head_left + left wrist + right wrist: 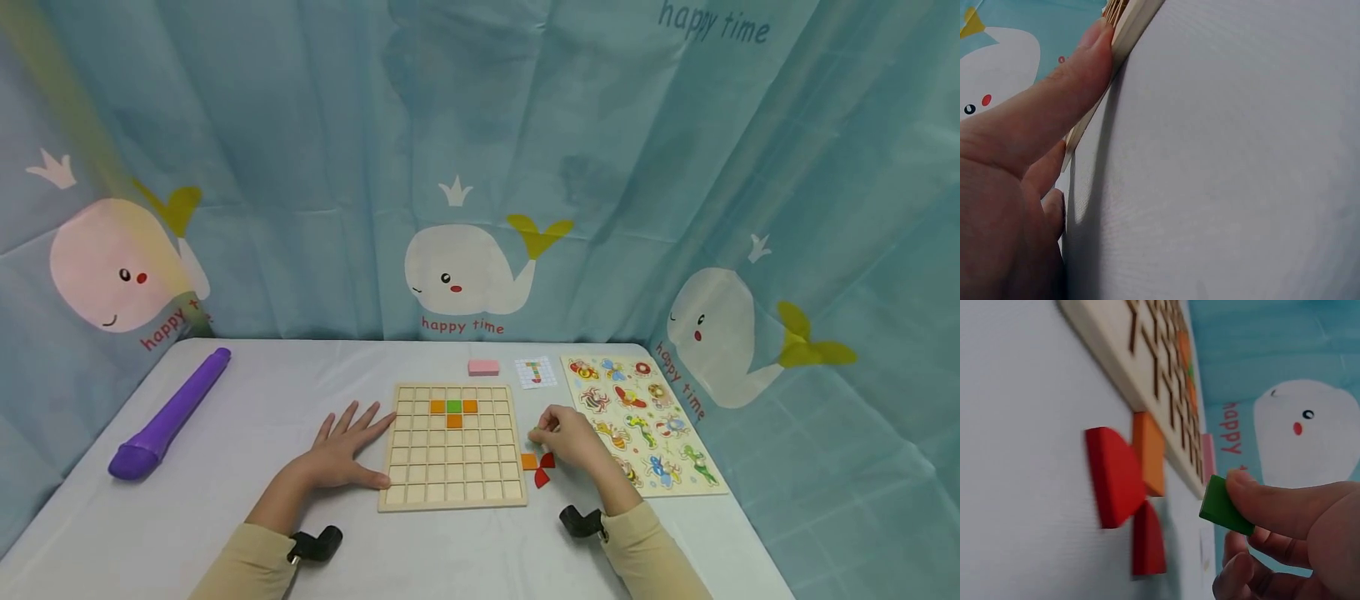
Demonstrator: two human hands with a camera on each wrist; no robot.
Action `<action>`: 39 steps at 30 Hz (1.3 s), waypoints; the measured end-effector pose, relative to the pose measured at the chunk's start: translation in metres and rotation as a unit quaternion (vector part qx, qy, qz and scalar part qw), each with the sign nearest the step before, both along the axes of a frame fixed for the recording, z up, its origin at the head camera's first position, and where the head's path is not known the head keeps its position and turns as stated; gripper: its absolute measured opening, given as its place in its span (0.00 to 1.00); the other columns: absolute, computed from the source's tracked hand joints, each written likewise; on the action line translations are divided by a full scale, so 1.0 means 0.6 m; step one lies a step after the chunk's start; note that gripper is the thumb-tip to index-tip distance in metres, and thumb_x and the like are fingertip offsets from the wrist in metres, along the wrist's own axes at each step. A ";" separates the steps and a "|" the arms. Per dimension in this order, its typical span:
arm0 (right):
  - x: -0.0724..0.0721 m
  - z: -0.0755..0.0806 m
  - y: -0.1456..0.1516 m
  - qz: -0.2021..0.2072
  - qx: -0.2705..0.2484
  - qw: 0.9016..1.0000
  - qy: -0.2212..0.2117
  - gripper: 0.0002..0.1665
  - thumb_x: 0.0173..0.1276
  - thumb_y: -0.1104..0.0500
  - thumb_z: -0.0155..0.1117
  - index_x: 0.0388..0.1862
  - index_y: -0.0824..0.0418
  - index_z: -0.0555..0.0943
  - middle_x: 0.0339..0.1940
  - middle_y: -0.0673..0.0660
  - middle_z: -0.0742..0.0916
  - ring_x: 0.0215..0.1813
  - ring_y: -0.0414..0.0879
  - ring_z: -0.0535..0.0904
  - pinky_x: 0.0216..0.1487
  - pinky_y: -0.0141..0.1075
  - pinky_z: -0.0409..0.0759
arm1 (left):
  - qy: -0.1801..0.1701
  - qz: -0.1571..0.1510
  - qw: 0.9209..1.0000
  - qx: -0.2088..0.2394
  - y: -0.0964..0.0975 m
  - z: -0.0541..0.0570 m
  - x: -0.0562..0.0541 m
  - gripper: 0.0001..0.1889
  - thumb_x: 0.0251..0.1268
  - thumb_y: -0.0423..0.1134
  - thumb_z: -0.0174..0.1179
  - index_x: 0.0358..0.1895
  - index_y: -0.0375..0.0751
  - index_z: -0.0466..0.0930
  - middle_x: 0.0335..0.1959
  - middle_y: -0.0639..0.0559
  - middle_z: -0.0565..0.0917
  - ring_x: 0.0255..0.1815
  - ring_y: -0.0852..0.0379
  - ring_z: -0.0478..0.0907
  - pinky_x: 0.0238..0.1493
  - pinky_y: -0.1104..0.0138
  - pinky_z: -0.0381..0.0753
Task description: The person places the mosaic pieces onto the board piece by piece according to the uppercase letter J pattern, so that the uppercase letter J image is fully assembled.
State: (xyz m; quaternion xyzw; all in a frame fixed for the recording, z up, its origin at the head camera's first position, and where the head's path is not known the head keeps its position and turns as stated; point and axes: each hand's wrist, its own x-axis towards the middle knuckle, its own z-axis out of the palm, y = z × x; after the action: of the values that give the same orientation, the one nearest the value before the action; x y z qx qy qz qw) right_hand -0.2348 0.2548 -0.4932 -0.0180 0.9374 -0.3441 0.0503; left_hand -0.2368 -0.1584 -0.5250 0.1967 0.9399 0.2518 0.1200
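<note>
A wooden grid board (457,468) lies at the middle of the table. Set in its upper squares are three orange tiles (454,422) and a green tile (454,407). My left hand (341,454) rests with spread fingers along the board's left edge, thumb at the lower corner. Right of the board, my right hand (572,435) pinches a green square tile (1225,506) between thumb and fingers, raised above the table. Just below it lie an orange square tile (1149,453) and two red curved-edge pieces (1112,478), close against the board's right side.
Behind the board are a pink block (483,367) and a small pattern card (536,373). An insect picture board (651,425) lies at the right. A purple microphone-shaped object (171,417) lies at the far left. A whale-print curtain (322,183) hangs behind the table.
</note>
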 end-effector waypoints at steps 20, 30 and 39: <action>-0.032 0.048 -0.071 0.078 -0.050 0.995 0.036 0.10 0.71 0.51 0.68 0.39 0.56 0.82 0.31 0.59 0.88 0.30 0.49 0.82 0.27 0.38 0.77 | 0.002 0.003 1.000 0.003 0.000 0.000 0.000 0.62 0.39 0.74 0.72 0.81 0.56 0.55 0.84 0.40 0.47 0.82 0.31 0.30 0.76 0.34 0.25; -0.045 0.024 -0.112 0.107 -0.074 0.990 0.055 0.08 0.72 0.54 0.67 0.44 0.57 0.85 0.34 0.51 0.87 0.31 0.43 0.78 0.32 0.35 0.80 | 0.001 0.004 1.000 0.001 0.002 -0.002 0.002 0.62 0.39 0.74 0.72 0.81 0.54 0.55 0.84 0.40 0.47 0.82 0.31 0.31 0.76 0.34 0.26; -0.047 0.000 -0.142 0.095 -0.097 0.990 0.027 0.09 0.69 0.50 0.71 0.40 0.53 0.85 0.31 0.48 0.87 0.33 0.45 0.83 0.34 0.37 0.81 | 0.006 0.002 1.000 0.005 0.002 -0.004 0.003 0.62 0.40 0.74 0.72 0.81 0.54 0.56 0.83 0.39 0.47 0.82 0.30 0.31 0.75 0.34 0.26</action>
State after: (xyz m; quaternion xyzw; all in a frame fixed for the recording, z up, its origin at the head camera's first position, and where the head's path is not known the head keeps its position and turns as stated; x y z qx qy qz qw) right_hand -0.2629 0.1695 -0.4931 -0.1206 0.8946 -0.4268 0.0553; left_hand -0.2352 -0.1574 -0.5272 0.1971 0.9398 0.2553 0.1128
